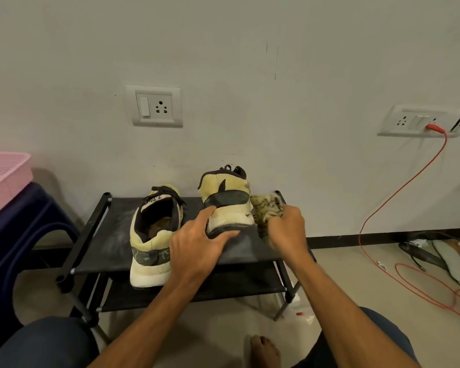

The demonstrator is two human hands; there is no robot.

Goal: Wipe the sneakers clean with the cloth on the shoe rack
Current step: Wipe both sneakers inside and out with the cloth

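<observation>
Sneakers are counted at two, both pale yellow with dark bands, and both are found on the top shelf of the one black shoe rack, which has two shelves. One cloth, mottled and crumpled, is seen at the shelf's right rear corner, touching the side of the far sneaker. Two socket plates are fixed to the wall, and a single red cable is hung from the right one down to the floor. One pink basket is set on one dark blue stool just beside the rack's left end.

The near sneaker is placed with its heel overhanging the shelf's front edge. A dusty bare strip of shelf is left between it and the left rail, and a narrower bare patch is left at the front right. The far sneaker is kept near the back, its heel turned toward the camera.

The left hand is reached forward, and the far sneaker's heel is pinched between the index finger on its side and the thumb along its sole. The right hand is held just right of that sneaker, its fingers curled round the cloth, which is bunched against the shoe.
</observation>
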